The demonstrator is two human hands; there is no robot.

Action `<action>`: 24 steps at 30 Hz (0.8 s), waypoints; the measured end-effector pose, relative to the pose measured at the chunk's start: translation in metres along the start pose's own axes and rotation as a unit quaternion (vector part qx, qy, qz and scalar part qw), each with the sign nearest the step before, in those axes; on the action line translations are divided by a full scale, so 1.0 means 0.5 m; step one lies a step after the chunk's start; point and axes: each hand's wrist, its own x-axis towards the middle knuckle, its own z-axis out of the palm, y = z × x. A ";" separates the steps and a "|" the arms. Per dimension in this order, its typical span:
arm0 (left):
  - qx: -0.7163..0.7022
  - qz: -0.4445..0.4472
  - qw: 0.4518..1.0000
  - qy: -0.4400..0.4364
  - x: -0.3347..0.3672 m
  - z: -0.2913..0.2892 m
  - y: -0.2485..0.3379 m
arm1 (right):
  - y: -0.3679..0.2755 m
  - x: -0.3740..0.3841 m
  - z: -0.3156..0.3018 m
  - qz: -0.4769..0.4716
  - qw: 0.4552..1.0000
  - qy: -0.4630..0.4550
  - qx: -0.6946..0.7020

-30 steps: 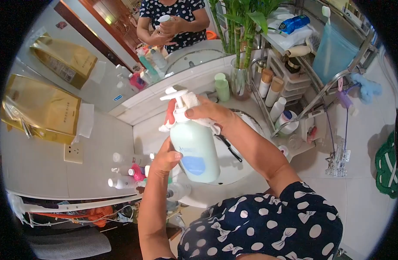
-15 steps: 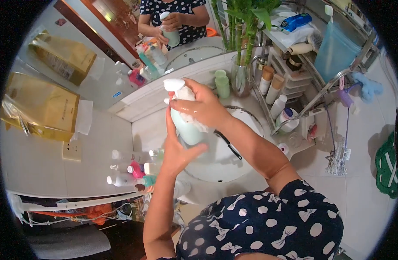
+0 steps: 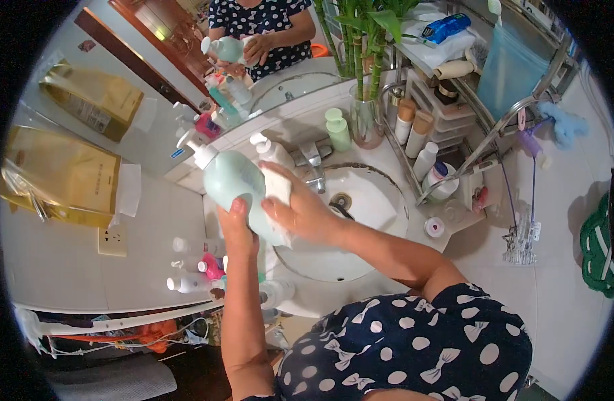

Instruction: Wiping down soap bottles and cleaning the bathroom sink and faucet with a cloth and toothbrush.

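Observation:
A pale green pump bottle (image 3: 232,179) with a white pump head lies tilted over the left part of the sink. My left hand (image 3: 240,230) grips its lower side, thumb across the front. A folded white cloth (image 3: 277,186) is in my right hand (image 3: 305,208), pressed against the bottle's right side near the base. Below both hands is the white oval sink (image 3: 380,184), its rim darkly stained. Something dark with a handle, partly hidden by my right hand, lies in the basin near the drain (image 3: 340,200).
Behind the sink stand a tap (image 3: 312,159), a white pump bottle (image 3: 272,150), a green bottle (image 3: 337,130) and bamboo in a glass vase (image 3: 367,123). Several small bottles (image 3: 186,283) crowd the left counter. A metal rack (image 3: 477,159) with toiletries fills the right corner.
The bottle has swung from upright to leaning left, its pump head now at upper left. My right hand and the cloth have moved from near its top down to its lower side.

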 end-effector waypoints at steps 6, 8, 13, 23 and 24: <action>-0.003 0.016 0.996 -0.084 0.019 -0.031 0.011 | 0.011 -0.078 0.027 0.051 0.998 0.038 -0.001; -0.027 0.002 0.993 -0.115 0.018 -0.011 0.031 | 0.017 -0.073 0.009 0.293 0.905 -0.038 0.305; -0.070 -0.017 0.981 -0.179 0.004 0.020 0.055 | -0.013 -0.051 -0.010 0.397 0.753 -0.040 0.523; 0.128 0.035 0.991 -0.006 0.012 -0.048 0.050 | 0.017 -0.039 -0.010 0.229 0.889 0.044 0.395; 0.163 0.011 0.986 0.035 0.003 -0.036 0.049 | 0.016 -0.035 -0.010 0.195 0.932 0.083 0.295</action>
